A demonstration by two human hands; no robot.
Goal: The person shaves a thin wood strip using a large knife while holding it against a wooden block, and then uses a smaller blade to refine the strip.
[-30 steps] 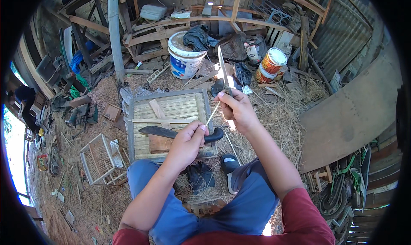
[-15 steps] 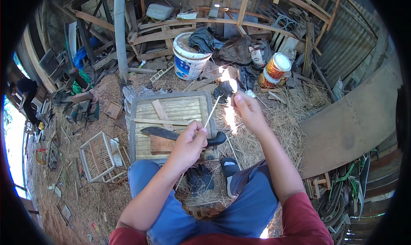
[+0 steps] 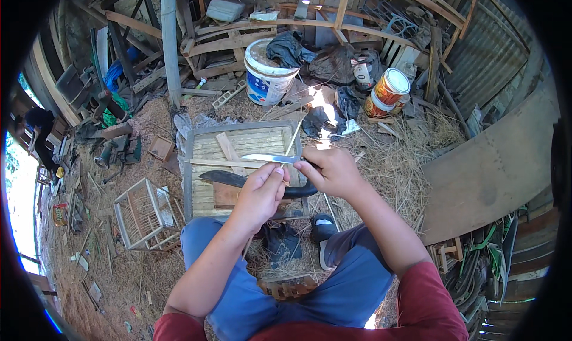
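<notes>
My left hand (image 3: pixel 261 191) is closed around a thin, pale wooden strip (image 3: pixel 293 139) that points up and away. From the right, my right hand (image 3: pixel 332 171) grips a small knife (image 3: pixel 269 158). Its shiny blade points left and crosses the strip just above my left fingers; whether the edge bites into it I cannot tell. Below the hands, a machete (image 3: pixel 221 178) with a dark blade and black curved handle lies over a wooden block (image 3: pixel 225 194). Both rest on a framed slatted panel (image 3: pixel 188 189). Another flat wooden piece (image 3: pixel 229 149) lies there, partly under a crosswise strip (image 3: pixel 214 162).
A small barred wooden cage (image 3: pixel 146 213) stands left of the panel. Beyond are a white-and-blue bucket (image 3: pixel 268 81) and stacked paint pails (image 3: pixel 390 90). A large brown sheet (image 3: pixel 488 174) leans at the right. Far left, another person (image 3: pixel 39 129) bends over.
My right hand has come down and left towards my left hand, and the knife blade now shows across the strip. My left hand keeps its hold on the strip.
</notes>
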